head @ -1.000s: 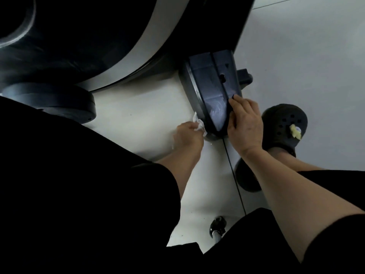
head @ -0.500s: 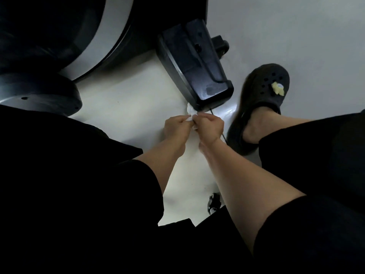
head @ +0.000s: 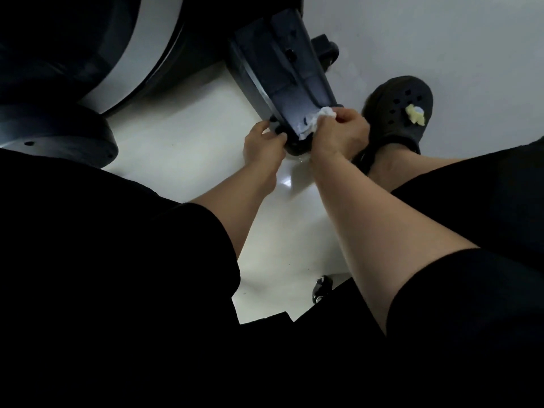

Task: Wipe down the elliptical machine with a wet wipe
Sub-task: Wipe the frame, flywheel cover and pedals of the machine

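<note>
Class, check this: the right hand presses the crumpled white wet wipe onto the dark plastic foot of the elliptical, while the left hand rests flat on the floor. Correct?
Not quite. In the head view the left hand grips the near end of the dark plastic foot, not the floor. The right hand does press the crumpled white wet wipe there.

One head-worn view — looking steeply down, close over the elliptical's foot pedal (head: 282, 81) and pale floor (head: 182, 136).

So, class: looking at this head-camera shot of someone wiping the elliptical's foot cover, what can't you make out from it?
- Elliptical body: cut off by the top and left edges; the rest lies in dark shadow.
- Wet wipe: bunched in the right hand, so most of it is hidden.
- Left hand fingers: tucked under the foot cover, their grip unseen.
- Small dark object on the floor: too small and partly hidden by black clothing.
</note>
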